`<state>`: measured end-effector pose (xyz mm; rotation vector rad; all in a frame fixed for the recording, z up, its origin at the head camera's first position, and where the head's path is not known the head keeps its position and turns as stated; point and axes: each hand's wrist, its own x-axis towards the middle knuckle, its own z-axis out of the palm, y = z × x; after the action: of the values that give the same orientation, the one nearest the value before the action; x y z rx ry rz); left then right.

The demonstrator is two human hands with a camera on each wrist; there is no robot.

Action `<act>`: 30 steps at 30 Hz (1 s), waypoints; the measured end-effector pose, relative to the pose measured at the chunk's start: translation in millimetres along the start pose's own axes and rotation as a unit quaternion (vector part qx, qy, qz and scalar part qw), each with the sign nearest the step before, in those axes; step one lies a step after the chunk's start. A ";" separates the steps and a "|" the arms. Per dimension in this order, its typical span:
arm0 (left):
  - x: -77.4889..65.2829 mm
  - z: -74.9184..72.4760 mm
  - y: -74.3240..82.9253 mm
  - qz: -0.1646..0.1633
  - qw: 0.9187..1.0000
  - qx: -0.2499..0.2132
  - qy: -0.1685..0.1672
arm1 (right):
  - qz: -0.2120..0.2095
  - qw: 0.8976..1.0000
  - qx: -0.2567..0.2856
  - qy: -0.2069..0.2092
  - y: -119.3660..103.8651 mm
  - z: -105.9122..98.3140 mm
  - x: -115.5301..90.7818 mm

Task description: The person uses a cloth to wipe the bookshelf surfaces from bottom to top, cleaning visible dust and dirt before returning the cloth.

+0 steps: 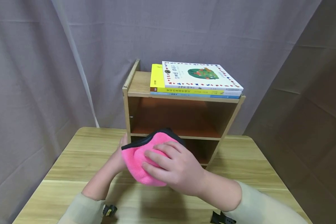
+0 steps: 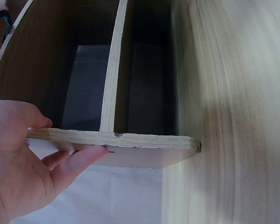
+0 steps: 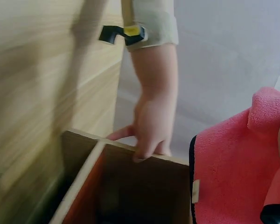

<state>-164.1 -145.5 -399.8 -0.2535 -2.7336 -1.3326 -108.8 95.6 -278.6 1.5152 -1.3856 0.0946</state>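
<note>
A small wooden shelf with two visible compartments stands on the table. My left hand holds the front edge of its left side panel; in the left wrist view the thumb of that hand is on the inner face and other fingers are outside. In my right hand is a pink plush cloth with black edging, held in front of the shelf's lower part. In the right wrist view the cloth hangs beside the panel, and most of the right hand is out of frame.
Several stacked books lie on the shelf's top, a white one uppermost over yellow and blue ones. The light wood table extends on both sides. Grey curtain hangs behind, and a darker brownish cloth hangs at the right.
</note>
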 end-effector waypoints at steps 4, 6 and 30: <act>3.3 2.8 -0.5 -0.019 1.000 -0.004 0.001 | 0.014 1.000 0.001 -0.010 -5.3 -4.7 -17.0; 4.1 3.7 -1.0 -0.008 1.000 0.006 0.004 | 0.024 1.000 0.004 -0.014 -7.4 -5.9 -26.5; 1.5 1.8 -1.4 -0.058 0.998 0.006 -0.036 | 0.202 0.974 0.024 -0.098 -35.4 -33.7 -139.8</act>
<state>-165.9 -144.7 -401.7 -0.1469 -2.8545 -1.3600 -109.4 208.1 -374.8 1.2865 -1.8492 0.2372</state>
